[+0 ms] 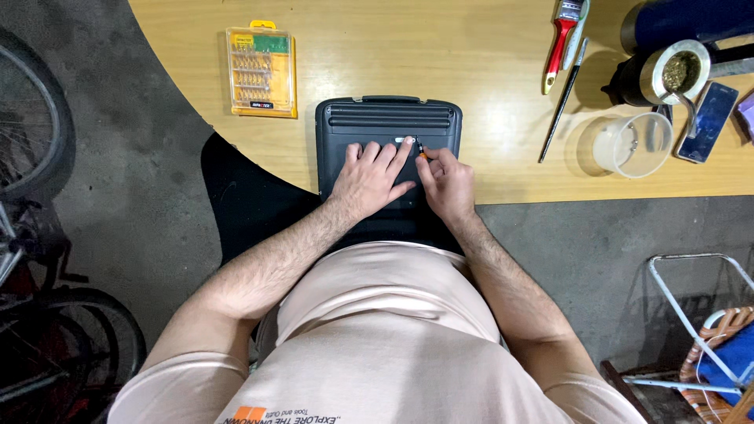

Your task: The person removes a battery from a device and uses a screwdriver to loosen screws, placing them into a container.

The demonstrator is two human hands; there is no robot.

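At the centre of the frame, the left hand (371, 179) is laid flat, fingers spread, on a dark grey case (387, 126) at the table (471, 71) edge. A small screwdriver (421, 151) is pinched in the right hand (448, 182), whose grip is closed round it, tip on the case. An orange bit set (261, 71) lies upper left; a clear plastic cup (633, 144) and a brush (562, 41) lie upper right.
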